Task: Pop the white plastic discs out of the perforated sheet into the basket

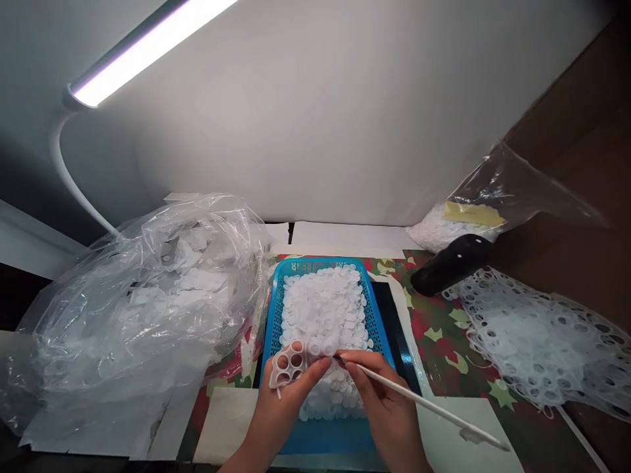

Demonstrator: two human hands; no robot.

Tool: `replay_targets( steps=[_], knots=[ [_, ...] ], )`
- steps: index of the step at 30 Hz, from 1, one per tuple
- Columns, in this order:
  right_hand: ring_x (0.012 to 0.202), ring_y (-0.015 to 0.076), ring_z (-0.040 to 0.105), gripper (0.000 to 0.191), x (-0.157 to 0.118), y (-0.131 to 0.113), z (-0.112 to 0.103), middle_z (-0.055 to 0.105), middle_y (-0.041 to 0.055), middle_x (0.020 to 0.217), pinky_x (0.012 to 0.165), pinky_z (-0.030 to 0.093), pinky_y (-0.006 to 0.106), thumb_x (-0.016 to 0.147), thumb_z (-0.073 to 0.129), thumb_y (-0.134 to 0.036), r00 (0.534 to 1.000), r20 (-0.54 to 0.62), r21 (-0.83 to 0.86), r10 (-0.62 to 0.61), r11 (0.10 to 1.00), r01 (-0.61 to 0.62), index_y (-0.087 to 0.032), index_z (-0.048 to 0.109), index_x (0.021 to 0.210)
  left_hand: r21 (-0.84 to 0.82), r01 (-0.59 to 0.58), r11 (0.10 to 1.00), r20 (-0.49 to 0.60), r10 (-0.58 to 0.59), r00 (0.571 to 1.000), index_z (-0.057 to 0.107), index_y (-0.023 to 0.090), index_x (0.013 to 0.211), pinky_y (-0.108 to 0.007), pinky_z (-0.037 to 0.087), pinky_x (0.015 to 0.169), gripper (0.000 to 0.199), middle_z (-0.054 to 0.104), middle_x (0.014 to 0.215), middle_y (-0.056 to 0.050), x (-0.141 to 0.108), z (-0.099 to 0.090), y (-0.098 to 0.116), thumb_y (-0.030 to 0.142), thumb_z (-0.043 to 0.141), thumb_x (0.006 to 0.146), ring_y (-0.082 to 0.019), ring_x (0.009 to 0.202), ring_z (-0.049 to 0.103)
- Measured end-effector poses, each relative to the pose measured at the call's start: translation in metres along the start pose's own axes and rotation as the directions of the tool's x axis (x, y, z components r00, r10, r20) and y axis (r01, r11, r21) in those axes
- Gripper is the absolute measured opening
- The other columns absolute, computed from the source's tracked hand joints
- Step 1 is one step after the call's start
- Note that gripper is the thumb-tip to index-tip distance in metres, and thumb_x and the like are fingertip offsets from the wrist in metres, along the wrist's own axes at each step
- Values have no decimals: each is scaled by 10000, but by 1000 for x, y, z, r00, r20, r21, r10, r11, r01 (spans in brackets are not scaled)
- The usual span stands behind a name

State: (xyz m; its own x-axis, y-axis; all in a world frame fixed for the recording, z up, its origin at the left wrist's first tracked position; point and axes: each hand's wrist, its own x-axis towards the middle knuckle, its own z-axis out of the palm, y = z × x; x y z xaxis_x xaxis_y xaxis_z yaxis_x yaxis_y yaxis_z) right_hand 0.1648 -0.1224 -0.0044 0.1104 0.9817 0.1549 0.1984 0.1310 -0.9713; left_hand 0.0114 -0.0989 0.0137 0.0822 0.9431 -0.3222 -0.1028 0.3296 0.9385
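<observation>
A table under a camouflage-print cover (446, 351) fills the lower part of the view, with a blue mesh tray (320, 264) at its middle. Left of the tray, a large crumpled clear plastic bag (138, 309) holds loose white pieces. Above the bag and tray, a white gooseneck LED lamp (142, 56) shines. Behind and right of the tray sits a smaller clear bag (473, 220) of white discs with a yellow label, and just right of the tray lie a black cylindrical object (451, 264) and a wide white sheet punched with round holes (537, 341). The tray is heaped with small white discs (323, 309). Over its near end, the left hand (290, 410) closes on a white punched strip (290, 361). The right hand (379, 394) pinches a slim white stick (434, 407) narrowly, its tip just beside the left fingertips (323, 362).
</observation>
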Motion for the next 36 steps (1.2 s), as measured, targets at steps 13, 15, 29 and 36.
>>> replay_targets(
  steps=[13, 15, 29, 36],
  knots=[
    [964, 151, 676, 272, -2, -1, 5, 713, -3, 999, 803, 552, 198, 879, 559, -126, 979, -8, -104, -202, 974, 200, -316, 656, 1048, 1, 24, 1000, -14, -24, 1000, 556, 218, 650, -252, 438, 596, 233, 552, 626, 12, -7, 2, 6, 352, 729, 732, -175, 635, 561],
    [981, 158, 674, 268, -1, -2, 5, 714, 0, 1011, 816, 551, 206, 878, 559, -125, 979, -1, -109, -204, 973, 202, -310, 658, 1044, -13, 25, 1000, -7, -26, 1000, 569, 225, 663, -267, 451, 619, 222, 570, 651, 1, -8, 2, 5, 366, 724, 738, -198, 671, 578],
    [933, 150, 665, 325, -1, -5, 3, 698, 0, 999, 806, 538, 221, 879, 542, -103, 959, -26, -219, -284, 937, 271, -317, 625, 1109, -32, -42, 999, -38, 41, 998, 633, 159, 763, -227, 472, 672, 178, 662, 746, -21, -4, 6, -4, 322, 702, 762, -177, 732, 614],
    [964, 169, 652, 333, -1, -5, 4, 690, 11, 1021, 830, 526, 256, 883, 527, -89, 956, -13, -250, -294, 926, 281, -305, 614, 1121, -71, -43, 997, -24, 41, 999, 653, 179, 836, -245, 499, 738, 181, 680, 796, -30, -7, 8, -1, 338, 696, 762, -213, 835, 638]
  ],
)
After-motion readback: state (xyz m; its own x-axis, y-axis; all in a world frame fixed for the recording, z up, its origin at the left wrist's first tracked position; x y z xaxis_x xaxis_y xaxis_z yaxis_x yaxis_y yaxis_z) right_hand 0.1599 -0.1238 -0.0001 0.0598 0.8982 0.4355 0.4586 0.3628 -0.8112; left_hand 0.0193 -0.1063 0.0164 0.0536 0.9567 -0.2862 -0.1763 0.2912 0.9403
